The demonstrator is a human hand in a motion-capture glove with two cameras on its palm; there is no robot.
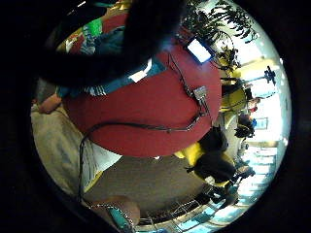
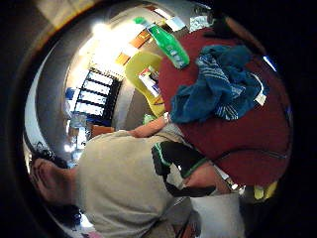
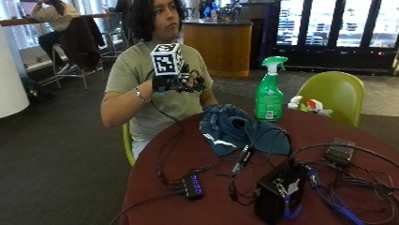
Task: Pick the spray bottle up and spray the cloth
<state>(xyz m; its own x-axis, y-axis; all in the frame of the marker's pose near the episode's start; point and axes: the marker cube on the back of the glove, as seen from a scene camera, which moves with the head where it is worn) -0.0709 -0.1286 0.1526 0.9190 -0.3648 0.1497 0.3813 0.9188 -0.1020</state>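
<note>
We see the gloved right hand (image 3: pixel 178 82) raised at chest height above the near-left edge of the round red desk (image 3: pixel 212 197), fingers loosely curled, holding nothing. Green spray bottle (image 3: pixel 270 90) stands upright at the desk's far side, untouched. Blue cloth (image 3: pixel 233 129) lies crumpled just beside it, nearer us. Hand well apart from both.

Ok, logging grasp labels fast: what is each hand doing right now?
Gloved right hand: raised in front of the chest, holding nothing; whether its fingers are open or curled cannot be told.
Bare left hand: not visible.
Spray bottle: untouched on the table.
</note>
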